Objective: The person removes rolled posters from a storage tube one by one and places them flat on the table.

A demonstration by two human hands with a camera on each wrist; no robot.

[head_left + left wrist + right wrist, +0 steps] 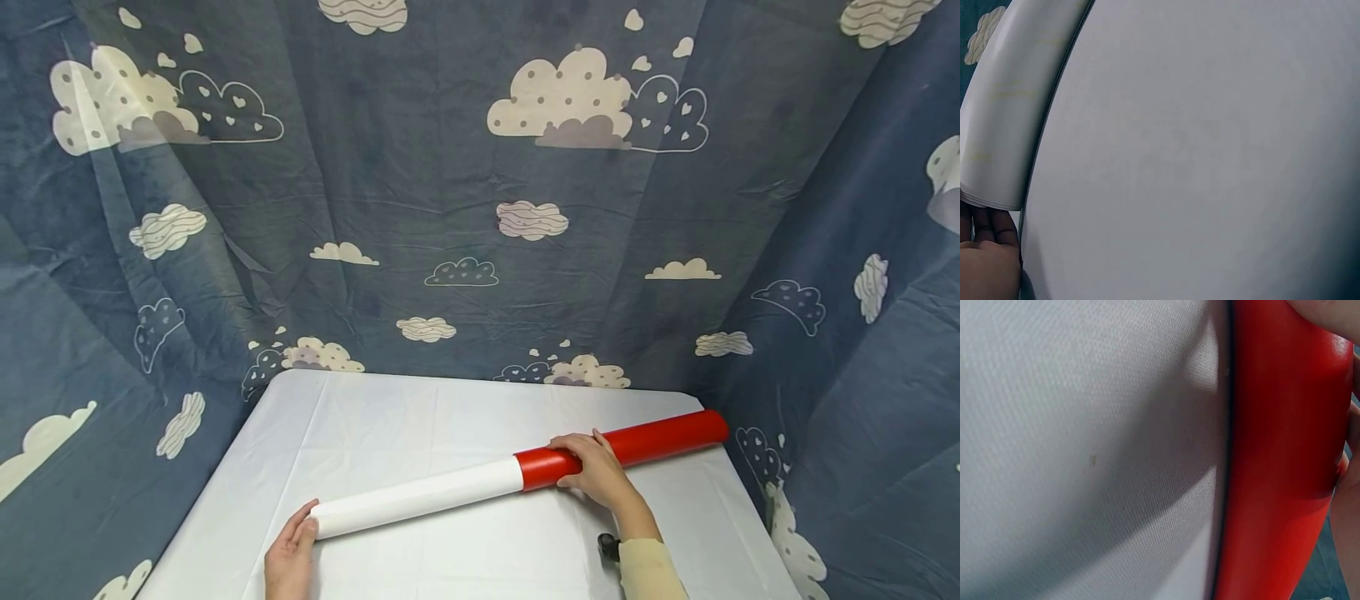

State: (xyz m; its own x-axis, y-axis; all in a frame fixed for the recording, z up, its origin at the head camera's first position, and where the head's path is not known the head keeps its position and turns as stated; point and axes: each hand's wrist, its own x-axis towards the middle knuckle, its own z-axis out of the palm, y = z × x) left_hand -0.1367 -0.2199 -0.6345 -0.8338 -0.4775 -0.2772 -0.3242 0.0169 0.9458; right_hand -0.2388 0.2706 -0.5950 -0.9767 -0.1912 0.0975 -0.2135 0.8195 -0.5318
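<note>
Left grip point(291, 550): bare hand, pinching the left end of the white roll point(416, 498), thumb on the near side, fingers at the far side. Left wrist view: end face shows stacked layer edges, fingers right up against it; faint yellow streaks on the white surface.

Right grip point(600, 475): grasping the red tube point(667, 437) a little right of its left rim. Palm and fingers over the top, thumb on the near side. Right wrist view: digits on the red surface, tube glossy, shadow on the white cloth beside it.

White roll and red tube in one line, diagonal on the bench point(390, 433), left end nearer the wearer, right end farther and at the bench's right edge. Red rim slightly wider, sits around the white; depth inside hidden. Can't tell if full length touches the bench.

Pale yellow sleeve point(651, 571) on the right arm, small black device point(609, 547) by that wrist. Dark blue cloud-print fabric point(405, 150) behind bench and both sides.
</note>
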